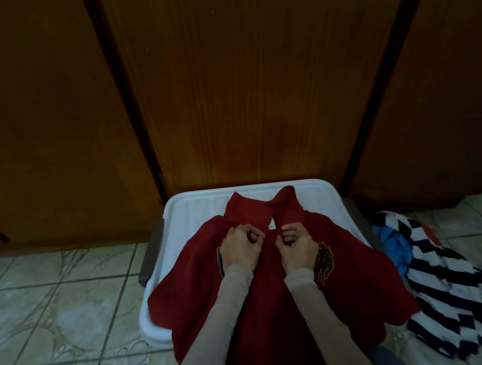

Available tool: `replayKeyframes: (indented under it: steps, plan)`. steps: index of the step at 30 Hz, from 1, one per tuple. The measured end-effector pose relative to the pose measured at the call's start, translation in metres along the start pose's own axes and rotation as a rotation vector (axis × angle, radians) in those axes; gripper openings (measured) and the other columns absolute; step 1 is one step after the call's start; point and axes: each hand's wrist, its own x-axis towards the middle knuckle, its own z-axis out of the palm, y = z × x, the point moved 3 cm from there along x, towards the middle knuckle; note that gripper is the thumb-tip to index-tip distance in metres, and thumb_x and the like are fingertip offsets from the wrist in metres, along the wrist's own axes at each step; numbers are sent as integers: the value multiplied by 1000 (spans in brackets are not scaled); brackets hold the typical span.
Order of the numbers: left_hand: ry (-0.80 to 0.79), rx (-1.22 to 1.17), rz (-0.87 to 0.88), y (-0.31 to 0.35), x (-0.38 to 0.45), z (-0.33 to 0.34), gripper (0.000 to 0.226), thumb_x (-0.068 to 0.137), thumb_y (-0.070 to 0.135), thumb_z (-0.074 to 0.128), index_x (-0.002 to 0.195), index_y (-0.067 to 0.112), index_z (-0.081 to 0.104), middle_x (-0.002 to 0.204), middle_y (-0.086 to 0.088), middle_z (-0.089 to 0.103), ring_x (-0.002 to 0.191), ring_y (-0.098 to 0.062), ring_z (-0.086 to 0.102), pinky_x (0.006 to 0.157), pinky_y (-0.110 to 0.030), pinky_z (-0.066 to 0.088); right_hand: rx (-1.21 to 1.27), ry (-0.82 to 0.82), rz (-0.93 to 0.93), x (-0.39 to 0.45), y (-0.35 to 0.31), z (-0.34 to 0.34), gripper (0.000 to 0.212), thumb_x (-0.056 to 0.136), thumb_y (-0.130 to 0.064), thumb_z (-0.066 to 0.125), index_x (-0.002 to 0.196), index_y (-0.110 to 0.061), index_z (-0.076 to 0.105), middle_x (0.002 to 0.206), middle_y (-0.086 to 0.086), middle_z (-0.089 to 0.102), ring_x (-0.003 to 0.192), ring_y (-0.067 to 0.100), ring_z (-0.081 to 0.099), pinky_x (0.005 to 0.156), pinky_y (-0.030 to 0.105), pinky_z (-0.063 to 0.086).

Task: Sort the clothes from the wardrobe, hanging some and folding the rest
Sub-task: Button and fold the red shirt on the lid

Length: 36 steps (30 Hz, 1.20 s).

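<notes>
Both hands, left (242,245) and right (295,244), are pinching the red shirt (270,307) placket, fingers curled, below the collar at twelve o'clock

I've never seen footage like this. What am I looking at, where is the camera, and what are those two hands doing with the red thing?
There is no machine here: a person wears one camera on the head, looking forward and down at their own arms. A red polo shirt lies spread, front up, on a white plastic lid set on a tiled floor, before wooden wardrobe doors. The left hand and right hand each pinch the cloth on either side of the shirt's front opening, just below the collar. To the right on the floor lies a heap of clothes, striped dark and white, with something blue.
</notes>
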Motion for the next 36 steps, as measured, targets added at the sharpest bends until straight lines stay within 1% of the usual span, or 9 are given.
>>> replayKeyframes:
  steps: [2,4,9,13,19,24,28,32,36]
  plan:
    - [-11,-11,6,0,1,0,9,85,30,64,84,23,69,85,8,67,92,-12,57,77,-27,44,7,-17,-8,1,0,1,15,74,8,68,84,-2,64,64,-4,55,55,-1,49,55,5,43]
    - [-18,-23,16,0,1,0,12,85,31,64,84,21,69,85,7,67,92,-13,57,79,-28,43,56,-37,1,0,0,1,18,73,10,68,81,-5,63,62,-5,55,54,3,50,53,7,44]
    - [-72,-102,36,2,-1,-2,12,85,31,65,84,20,71,75,11,58,85,-14,58,86,-34,45,189,-46,-10,-3,-2,-2,23,73,11,68,78,-9,59,66,0,59,60,6,55,55,9,45]
    - [-87,-139,29,1,-1,-2,12,84,30,66,84,20,72,81,6,67,77,-10,58,82,-32,46,208,-57,-22,-4,-3,-4,21,74,10,69,81,-7,59,66,-7,59,61,4,56,55,7,45]
    - [-112,-179,14,0,-1,-3,8,84,28,66,83,22,72,75,10,63,69,-4,52,65,-18,37,126,-43,-52,-4,-1,-2,20,72,4,74,76,-8,59,62,-16,57,56,2,55,56,9,45]
    - [-118,-207,1,-3,1,-1,7,83,30,67,82,26,72,74,12,60,68,-4,52,59,-16,34,170,-91,-23,-3,-1,-2,20,73,4,73,76,-8,59,65,-9,59,60,3,57,57,6,45]
    - [-115,-245,-4,-5,2,1,8,83,29,68,75,31,67,72,12,60,63,0,51,54,-9,34,239,-107,-23,-3,-3,-3,16,80,10,61,76,-6,60,66,3,62,63,7,62,59,5,45]
    - [-121,-301,20,-8,4,3,4,82,27,69,78,26,70,76,10,64,67,-3,54,61,-16,41,298,-139,-12,-2,-2,-3,29,82,10,60,71,-17,57,66,3,62,57,-1,63,60,10,49]
    - [-140,-325,51,-10,4,5,3,82,25,69,80,25,71,77,10,64,67,-2,54,61,-12,40,331,-140,30,-1,-2,-4,33,76,12,66,69,-18,55,66,4,62,64,14,63,61,12,49]
